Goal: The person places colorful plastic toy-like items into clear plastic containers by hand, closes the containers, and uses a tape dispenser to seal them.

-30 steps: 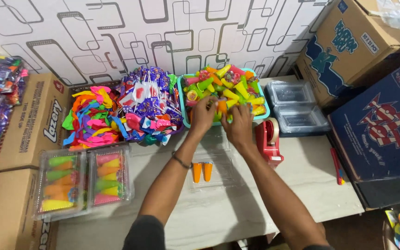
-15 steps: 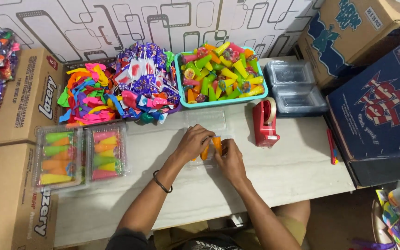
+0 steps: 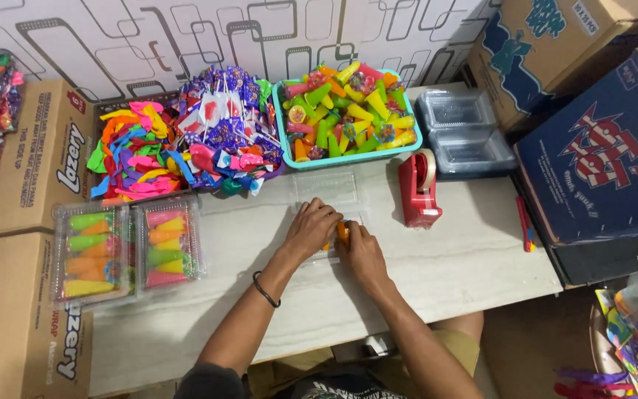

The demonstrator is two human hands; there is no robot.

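My left hand (image 3: 311, 227) and my right hand (image 3: 361, 250) meet over an open clear plastic clamshell box (image 3: 326, 190) on the white table (image 3: 444, 266). Between the fingers of both hands shows an orange cone-shaped toy (image 3: 342, 233), lying in the box's near half. Both hands close around the orange cones; other pieces under the hands are hidden. Behind the box stands a teal tray (image 3: 407, 148) heaped with several cone toys in green, yellow, pink and orange.
A red tape dispenser (image 3: 417, 191) stands right of the hands. Stacked empty clamshell boxes (image 3: 467, 140) sit at back right. Two filled clamshell boxes (image 3: 123, 251) lie at left, behind them balloons (image 3: 131, 155) and lollipops (image 3: 227, 133). Cardboard boxes (image 3: 599, 148) flank both sides.
Both hands left the teal tray, came back to the clamshell box with orange cones, and now press closer together over it. The camera view shifted slightly.
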